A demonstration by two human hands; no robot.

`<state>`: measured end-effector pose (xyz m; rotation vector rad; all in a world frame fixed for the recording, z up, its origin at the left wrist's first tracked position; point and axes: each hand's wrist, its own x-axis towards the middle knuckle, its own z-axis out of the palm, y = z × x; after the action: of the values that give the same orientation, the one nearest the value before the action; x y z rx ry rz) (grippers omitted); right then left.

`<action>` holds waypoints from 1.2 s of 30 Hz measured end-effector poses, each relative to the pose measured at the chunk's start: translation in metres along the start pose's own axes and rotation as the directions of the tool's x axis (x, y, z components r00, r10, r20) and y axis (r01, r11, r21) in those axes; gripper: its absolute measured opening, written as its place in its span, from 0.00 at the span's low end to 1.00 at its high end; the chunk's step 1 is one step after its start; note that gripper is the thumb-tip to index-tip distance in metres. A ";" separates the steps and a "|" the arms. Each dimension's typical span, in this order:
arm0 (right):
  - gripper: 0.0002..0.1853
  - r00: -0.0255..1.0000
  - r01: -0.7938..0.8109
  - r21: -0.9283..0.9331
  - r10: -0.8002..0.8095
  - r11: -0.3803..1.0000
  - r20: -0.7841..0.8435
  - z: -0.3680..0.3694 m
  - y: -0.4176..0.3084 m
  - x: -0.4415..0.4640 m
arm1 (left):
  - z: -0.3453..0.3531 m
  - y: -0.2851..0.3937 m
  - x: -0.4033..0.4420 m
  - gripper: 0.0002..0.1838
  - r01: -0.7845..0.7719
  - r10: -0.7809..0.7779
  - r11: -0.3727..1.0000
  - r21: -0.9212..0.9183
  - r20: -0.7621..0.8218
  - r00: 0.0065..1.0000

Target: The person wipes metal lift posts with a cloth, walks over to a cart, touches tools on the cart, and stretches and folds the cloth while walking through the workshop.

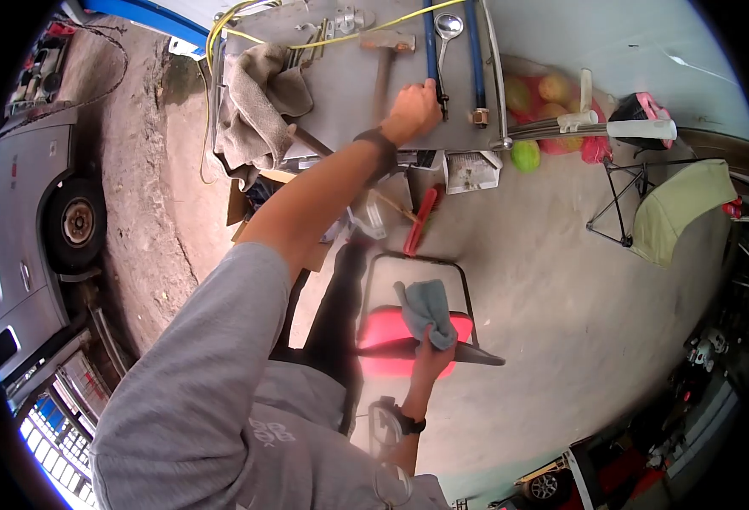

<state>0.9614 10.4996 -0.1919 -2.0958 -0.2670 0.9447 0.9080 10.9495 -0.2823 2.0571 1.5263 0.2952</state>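
My left hand (415, 110) reaches across the workbench, its fingers curled at the lower part of a long blue bar-shaped tool (431, 42). A metal ladle (448, 30) lies just right of that bar, and a second blue bar (477, 59) lies beyond it. To the left is a wooden-handled hammer (385, 64). Lower down, my right hand (436, 344) is closed around a grey-blue cloth (430, 310). A long dark tapering object (476, 354) passes by this hand; I cannot tell whether it is held.
The grey workbench (340, 110) carries a beige towel (260, 102), small metal tools and a yellow cable (332, 31). Below stand a pink-seated stool (383, 323), a red brush (423, 219) and a dustpan (472, 172). A green folding chair (676, 208) stands right, a parked vehicle (30, 221) left.
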 end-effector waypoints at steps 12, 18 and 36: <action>0.17 0.988 0.150 -0.057 -0.148 0.987 0.035 0.007 -0.024 0.009 | 0.017 -0.025 -0.114 0.47 0.078 -0.076 0.989 0.123 -0.018 0.997; 0.16 0.996 0.083 -0.010 -0.083 0.996 0.026 -0.005 -0.014 0.003 | 0.052 -0.035 -0.074 0.40 -0.004 0.061 0.953 0.302 -0.178 0.982; 0.19 0.965 0.169 -0.149 -0.132 0.974 0.227 -0.031 -0.040 -0.022 | -0.030 0.048 -0.229 0.40 -0.172 0.381 0.914 -0.368 0.629 0.678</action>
<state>0.9729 10.4973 -0.1376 -2.0882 -0.6298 1.0900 0.8574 10.7356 -0.1978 1.8491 0.6596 -0.1476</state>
